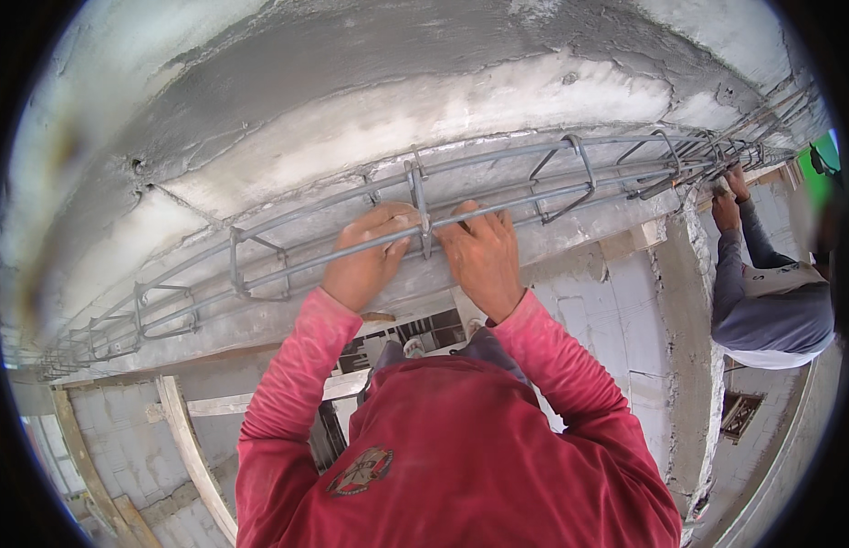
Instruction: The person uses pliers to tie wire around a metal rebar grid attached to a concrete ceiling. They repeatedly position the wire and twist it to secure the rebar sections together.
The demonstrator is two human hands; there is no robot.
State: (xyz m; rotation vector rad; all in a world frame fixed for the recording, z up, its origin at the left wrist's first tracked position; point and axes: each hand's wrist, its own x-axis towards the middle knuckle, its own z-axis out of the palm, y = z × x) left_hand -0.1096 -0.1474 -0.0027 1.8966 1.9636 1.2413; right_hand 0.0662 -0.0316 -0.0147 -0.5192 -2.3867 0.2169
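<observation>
A long steel rebar cage (571, 194) runs across in front of me, its bars joined by square stirrups. My left hand (370, 254) reaches in behind the front bar, its fingers bent together, their tips against a stirrup (420, 205). On the other side of that stirrup, my right hand (484, 256) has its fingers closed at the front bar. Something small and dark shows between its thumb and fingers, too little to name. What the left fingers pinch, if anything, is hidden behind the bar and stirrup.
Behind the cage rises a rough grey concrete surface (370, 100). A co-worker's hands (728, 205) are at the cage's right end. Wooden boards (192, 438) stand low on the left, and a concrete column (685, 365) drops on the right beside pale block walls (598, 315).
</observation>
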